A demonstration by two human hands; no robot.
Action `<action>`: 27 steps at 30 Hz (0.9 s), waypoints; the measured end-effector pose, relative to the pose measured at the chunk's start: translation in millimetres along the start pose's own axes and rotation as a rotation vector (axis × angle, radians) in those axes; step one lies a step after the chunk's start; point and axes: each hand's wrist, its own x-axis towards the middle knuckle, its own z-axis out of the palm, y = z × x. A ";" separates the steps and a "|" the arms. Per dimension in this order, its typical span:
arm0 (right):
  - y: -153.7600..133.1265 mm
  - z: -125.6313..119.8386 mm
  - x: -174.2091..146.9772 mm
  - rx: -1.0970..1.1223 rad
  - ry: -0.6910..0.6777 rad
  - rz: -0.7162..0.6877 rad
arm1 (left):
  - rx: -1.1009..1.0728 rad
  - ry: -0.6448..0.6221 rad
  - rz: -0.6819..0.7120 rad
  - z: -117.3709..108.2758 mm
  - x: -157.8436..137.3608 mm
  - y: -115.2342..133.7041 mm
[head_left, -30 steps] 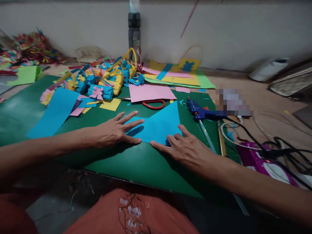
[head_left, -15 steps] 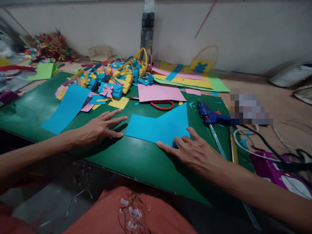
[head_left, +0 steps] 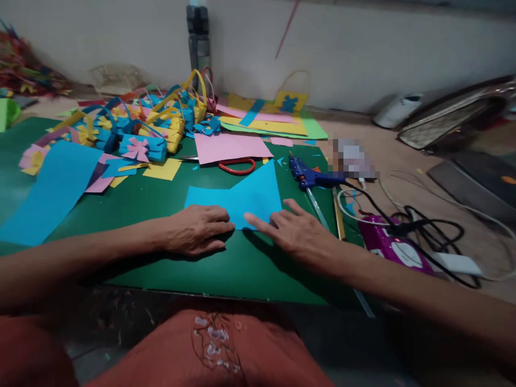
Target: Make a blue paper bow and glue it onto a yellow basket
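Observation:
A folded sheet of blue paper (head_left: 245, 196) lies on the green board, its upper right corner rising to a point. My left hand (head_left: 199, 228) rests flat over the lower left part of the paper, fingers stretched to the right. At the paper's lower right edge is my right hand (head_left: 294, 228), with one finger and the thumb held apart and the other fingers bent. Neither hand grips anything. Behind the blue paper are red-handled scissors (head_left: 237, 166), their blades partly under a pink sheet (head_left: 231, 148). To the right lies a blue glue gun (head_left: 306, 173) with a clear glue stick.
Several small paper baskets (head_left: 143, 148) stand at the back left, beside a long blue strip (head_left: 52, 188). Coloured sheets (head_left: 266, 121) are stacked by the wall. A purple power box (head_left: 387, 244) with tangled cables sits at the right of the green board (head_left: 226, 279).
My left hand has moved right onto the lower left of the blue paper. My right hand's stretched finger has lifted slightly. The head view has swung to the right.

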 end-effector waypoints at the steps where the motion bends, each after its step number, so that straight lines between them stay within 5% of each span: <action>1: 1.2 2.6 -3.4 0.032 0.033 0.029 | -0.014 0.006 0.004 0.1 -1.6 -1.0; 6: 4.4 8.3 -11.8 0.055 0.135 -0.014 | -0.037 -0.013 0.029 -2.3 -3.6 -0.8; 27: -4.2 -3.0 -9.5 -0.020 0.011 -0.051 | 0.140 -0.134 -0.009 -2.3 4.0 13.1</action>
